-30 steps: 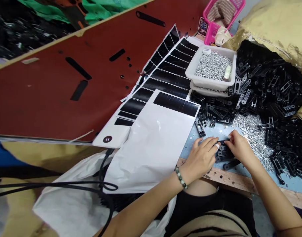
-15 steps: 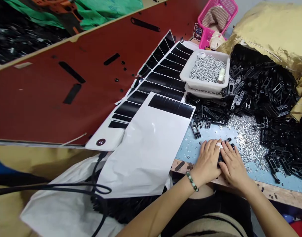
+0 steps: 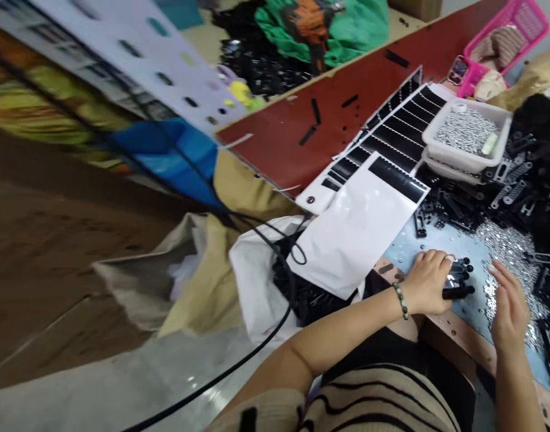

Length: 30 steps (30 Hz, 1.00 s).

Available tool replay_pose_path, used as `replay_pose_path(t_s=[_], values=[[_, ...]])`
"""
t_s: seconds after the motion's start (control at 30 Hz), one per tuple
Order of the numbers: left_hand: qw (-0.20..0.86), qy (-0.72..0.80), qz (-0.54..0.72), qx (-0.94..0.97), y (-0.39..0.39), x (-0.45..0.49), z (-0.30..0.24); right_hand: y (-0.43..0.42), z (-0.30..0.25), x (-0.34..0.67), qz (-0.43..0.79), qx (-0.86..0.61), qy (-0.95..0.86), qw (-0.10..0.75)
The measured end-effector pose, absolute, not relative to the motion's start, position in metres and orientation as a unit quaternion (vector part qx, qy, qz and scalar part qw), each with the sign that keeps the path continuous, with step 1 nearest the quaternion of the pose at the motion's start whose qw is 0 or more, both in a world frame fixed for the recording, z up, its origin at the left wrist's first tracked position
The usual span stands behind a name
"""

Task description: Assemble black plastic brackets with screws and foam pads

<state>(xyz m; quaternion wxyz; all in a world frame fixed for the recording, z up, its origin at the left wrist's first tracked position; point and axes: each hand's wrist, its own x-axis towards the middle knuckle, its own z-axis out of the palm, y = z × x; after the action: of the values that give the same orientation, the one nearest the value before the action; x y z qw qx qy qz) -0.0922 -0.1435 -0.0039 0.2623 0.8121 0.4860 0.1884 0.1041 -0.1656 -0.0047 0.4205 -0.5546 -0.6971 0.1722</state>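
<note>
My left hand (image 3: 427, 281), with a bead bracelet at the wrist, is closed over a small stack of black plastic strips (image 3: 457, 282) lying on the light blue table top (image 3: 470, 312) near its front edge. My right hand (image 3: 508, 303) hovers just to the right of the stack with its fingers apart and nothing in it. It is above a scatter of small silver screws (image 3: 508, 249).
A white tray of screws (image 3: 468, 135) stands at the back, next to a big heap of black plastic parts (image 3: 533, 174). White sheets with black stickers (image 3: 369, 222) lie to the left on a red board (image 3: 301, 129). A white bag with black parts (image 3: 279, 282) and a black cable (image 3: 257, 342) hang below the table. A pink basket (image 3: 504, 42) stands far back.
The view has swung left and tilted. My right hand has come off the strips and moved right; my left hand stays on the stack.
</note>
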Motion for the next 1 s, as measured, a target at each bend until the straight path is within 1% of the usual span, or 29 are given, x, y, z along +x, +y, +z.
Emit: replay_pose_path(t_s=[0.07, 0.17, 0.23, 0.3, 0.33, 0.37, 0.43, 0.5, 0.63, 0.67, 0.73, 0.8, 0.83, 0.9, 0.97, 1.0], values=[[0.282, 0.482, 0.207, 0.803, -0.16, -0.121, 0.01, -0.167, -0.002, 0.112, 0.146, -0.559, -0.687, 0.442], [0.304, 0.482, 0.228, 0.789, -0.202, -0.186, 0.033, -0.167, -0.005, 0.116, 0.139, -0.565, -0.688, 0.434], [0.283, 0.539, 0.19, 0.77, -0.233, -0.237, 0.037, -0.165, -0.009, 0.11, 0.143, -0.571, -0.691, 0.418], [0.212, 0.597, 0.165, 0.756, -0.259, -0.283, 0.03, -0.159, -0.013, 0.095, 0.157, -0.578, -0.694, 0.399], [0.196, 0.612, 0.129, 0.755, -0.268, -0.3, 0.025, -0.154, -0.015, 0.084, 0.168, -0.579, -0.697, 0.388], [0.171, 0.63, 0.122, 0.747, -0.274, -0.311, 0.02, -0.148, -0.016, 0.071, 0.181, -0.578, -0.703, 0.374], [0.18, 0.646, 0.126, 0.731, -0.277, -0.314, 0.015, -0.132, -0.019, 0.04, 0.202, -0.569, -0.721, 0.342], [0.241, 0.632, 0.164, 0.718, -0.267, -0.294, 0.018, -0.114, -0.021, 0.009, 0.197, -0.562, -0.744, 0.305], [0.442, 0.547, 0.23, 0.672, -0.22, -0.228, 0.022, -0.087, -0.025, -0.026, 0.16, -0.574, -0.766, 0.24], [0.488, 0.537, 0.263, 0.636, -0.206, -0.212, 0.02, -0.086, -0.024, -0.026, 0.161, -0.577, -0.763, 0.243], [0.558, 0.517, 0.33, 0.558, -0.178, -0.184, 0.009, -0.093, -0.021, -0.019, 0.174, -0.578, -0.745, 0.285], [0.6, 0.499, 0.389, 0.489, -0.15, -0.157, -0.003, -0.108, -0.016, -0.007, 0.192, -0.553, -0.736, 0.34], [0.616, 0.489, 0.412, 0.46, -0.138, -0.145, -0.009, -0.116, -0.013, 0.0, 0.202, -0.53, -0.744, 0.353], [0.643, 0.469, 0.443, 0.413, -0.118, -0.123, -0.016, -0.125, -0.007, 0.022, 0.206, -0.497, -0.767, 0.35], [0.655, 0.464, 0.454, 0.386, -0.106, -0.112, -0.02, -0.126, -0.001, 0.062, 0.16, -0.528, -0.76, 0.343], [0.653, 0.471, 0.456, 0.378, -0.101, -0.112, -0.021, -0.124, 0.002, 0.089, 0.108, -0.576, -0.73, 0.35]])
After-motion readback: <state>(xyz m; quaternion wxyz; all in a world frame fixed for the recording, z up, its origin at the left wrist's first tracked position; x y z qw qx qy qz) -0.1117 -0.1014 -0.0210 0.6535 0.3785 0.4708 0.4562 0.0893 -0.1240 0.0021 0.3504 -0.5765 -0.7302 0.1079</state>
